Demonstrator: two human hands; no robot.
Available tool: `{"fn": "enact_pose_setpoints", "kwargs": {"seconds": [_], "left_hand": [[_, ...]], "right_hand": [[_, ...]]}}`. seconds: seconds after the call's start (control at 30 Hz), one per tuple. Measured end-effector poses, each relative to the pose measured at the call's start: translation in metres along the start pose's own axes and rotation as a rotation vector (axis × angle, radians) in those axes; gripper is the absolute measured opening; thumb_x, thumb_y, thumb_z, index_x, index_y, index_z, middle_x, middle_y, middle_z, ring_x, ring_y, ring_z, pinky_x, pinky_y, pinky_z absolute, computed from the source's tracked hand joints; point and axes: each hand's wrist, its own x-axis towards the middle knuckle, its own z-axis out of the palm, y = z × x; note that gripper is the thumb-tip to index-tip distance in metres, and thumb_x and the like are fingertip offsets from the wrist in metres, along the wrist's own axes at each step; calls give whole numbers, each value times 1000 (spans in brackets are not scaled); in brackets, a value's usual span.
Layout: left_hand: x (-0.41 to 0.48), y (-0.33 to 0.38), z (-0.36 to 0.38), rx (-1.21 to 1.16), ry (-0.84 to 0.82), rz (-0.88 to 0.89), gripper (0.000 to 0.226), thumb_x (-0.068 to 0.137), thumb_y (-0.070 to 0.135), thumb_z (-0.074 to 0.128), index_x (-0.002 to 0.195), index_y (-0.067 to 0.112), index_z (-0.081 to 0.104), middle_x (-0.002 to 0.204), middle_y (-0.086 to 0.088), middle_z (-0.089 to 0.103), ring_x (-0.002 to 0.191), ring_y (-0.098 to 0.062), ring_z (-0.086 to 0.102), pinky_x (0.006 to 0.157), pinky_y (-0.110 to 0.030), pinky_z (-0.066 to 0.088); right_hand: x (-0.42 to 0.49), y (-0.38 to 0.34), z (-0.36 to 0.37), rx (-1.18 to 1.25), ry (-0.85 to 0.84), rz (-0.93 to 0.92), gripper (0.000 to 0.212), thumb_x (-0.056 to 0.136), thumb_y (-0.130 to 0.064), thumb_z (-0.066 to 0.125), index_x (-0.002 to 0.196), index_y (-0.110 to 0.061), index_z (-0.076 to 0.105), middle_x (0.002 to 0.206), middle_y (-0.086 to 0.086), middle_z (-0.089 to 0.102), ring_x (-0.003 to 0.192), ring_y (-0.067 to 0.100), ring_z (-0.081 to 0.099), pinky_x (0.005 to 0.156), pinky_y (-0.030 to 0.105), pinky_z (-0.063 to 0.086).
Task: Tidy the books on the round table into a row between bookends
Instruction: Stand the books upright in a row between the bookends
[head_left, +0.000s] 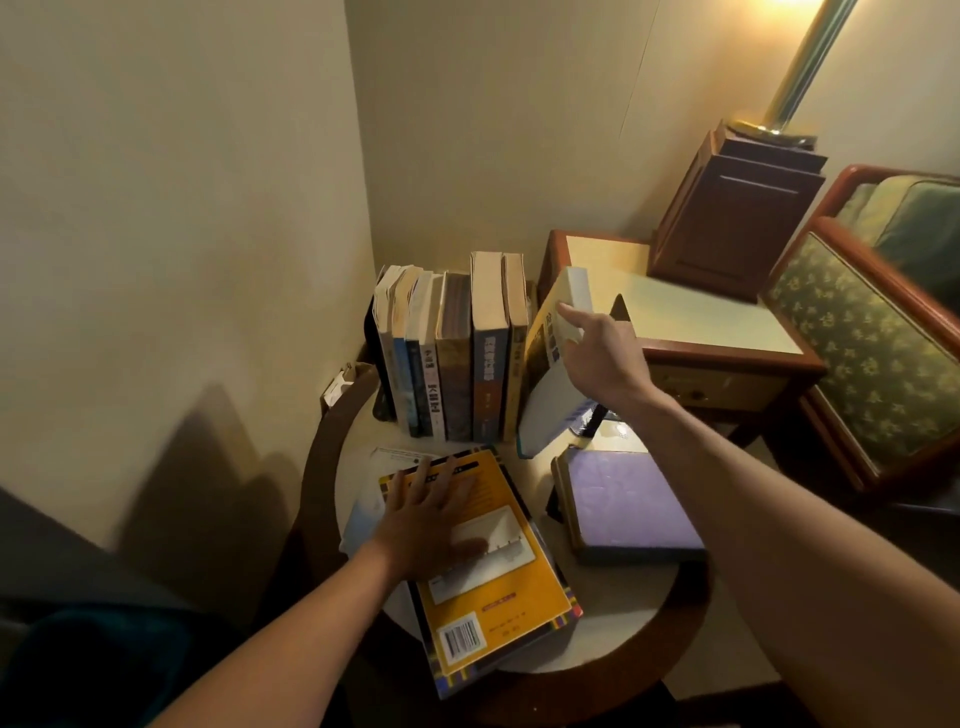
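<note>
The right hand (602, 358) grips a pale paperback (548, 405), tilted against the right end of the upright row of books (452, 353) at the back of the round table (613, 623), with a black bookend (619, 306) just behind the hand. The left hand (426, 519) lies flat, fingers spread and relaxed, on a yellow book (498, 587) lying near the table's front; a purple book (628, 499) lies flat to its right

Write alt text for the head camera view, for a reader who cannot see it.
The right hand holds a pale book, tilted, at the right end of a row of upright books on a round table. The left hand rests flat on a yellow book; a purple book lies beside it.
</note>
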Motion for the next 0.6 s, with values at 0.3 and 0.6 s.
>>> {"fn": "enact_pose_setpoints", "kwargs": {"seconds": [0.3,0.6], "left_hand": [[-1,1,5,8,48,20,120,53,95,-21,155,31,-19,158,1,-35,143,-33,-36,115,-56,-21],[0,1,3,37,41,7,115,60,92,-13,156,30,-17,162,-2,-29,144,-35,-34,116,-59,-19]], "right_hand": [[12,6,18,14,-326,-66,90,96,-11,57,159,-39,1,102,3,63,85,19,65,78,45,60],[0,21,35,62,-185,-269,107,84,-5,76,160,-30,5,131,10,60,120,29,59,89,44,56]]}}
